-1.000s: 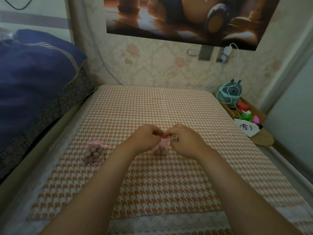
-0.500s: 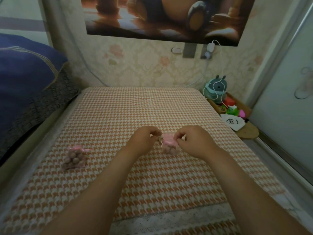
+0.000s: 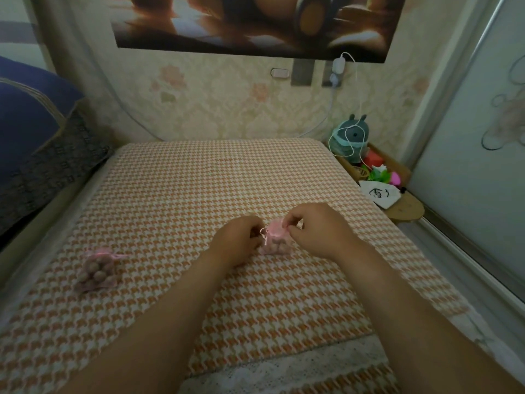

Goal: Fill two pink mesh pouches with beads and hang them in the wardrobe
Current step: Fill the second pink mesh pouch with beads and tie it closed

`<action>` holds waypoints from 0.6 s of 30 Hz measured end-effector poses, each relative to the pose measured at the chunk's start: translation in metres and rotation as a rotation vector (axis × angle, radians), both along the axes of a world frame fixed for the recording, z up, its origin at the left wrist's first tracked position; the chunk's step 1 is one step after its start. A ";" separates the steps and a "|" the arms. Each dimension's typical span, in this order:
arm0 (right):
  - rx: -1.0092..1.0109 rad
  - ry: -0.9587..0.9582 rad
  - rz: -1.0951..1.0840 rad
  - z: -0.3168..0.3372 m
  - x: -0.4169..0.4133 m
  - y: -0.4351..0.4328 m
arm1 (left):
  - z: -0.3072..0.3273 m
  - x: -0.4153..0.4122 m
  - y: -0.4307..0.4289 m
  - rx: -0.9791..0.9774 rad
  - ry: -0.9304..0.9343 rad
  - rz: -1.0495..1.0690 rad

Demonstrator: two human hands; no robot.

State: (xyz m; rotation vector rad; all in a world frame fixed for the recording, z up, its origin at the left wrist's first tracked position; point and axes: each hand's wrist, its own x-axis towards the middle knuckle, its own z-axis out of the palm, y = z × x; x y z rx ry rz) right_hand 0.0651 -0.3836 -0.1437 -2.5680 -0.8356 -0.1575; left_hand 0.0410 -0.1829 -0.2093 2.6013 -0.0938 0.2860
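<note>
Pouch (image 3: 276,240) upright between your hands | right hand (image 3: 315,231) pinches its neck | left hand (image 3: 238,240) apparently pinches the cord (image 3: 264,237) | second pouch (image 3: 98,271) lies well left, nearest your left hand

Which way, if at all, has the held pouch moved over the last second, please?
Yes. The held pouch has shifted right across the cloth, farther from the other pouch, which lies where it was.
</note>
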 end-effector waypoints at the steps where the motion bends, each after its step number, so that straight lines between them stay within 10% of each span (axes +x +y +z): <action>1: 0.007 0.011 -0.004 0.000 0.000 0.001 | -0.003 0.000 0.001 -0.055 0.002 0.029; 7: 0.004 0.005 -0.003 0.002 -0.004 0.005 | 0.028 -0.004 -0.006 -0.531 -0.148 0.161; 18: -0.033 -0.003 -0.054 0.003 -0.007 0.000 | 0.043 -0.015 -0.025 -0.253 -0.113 0.021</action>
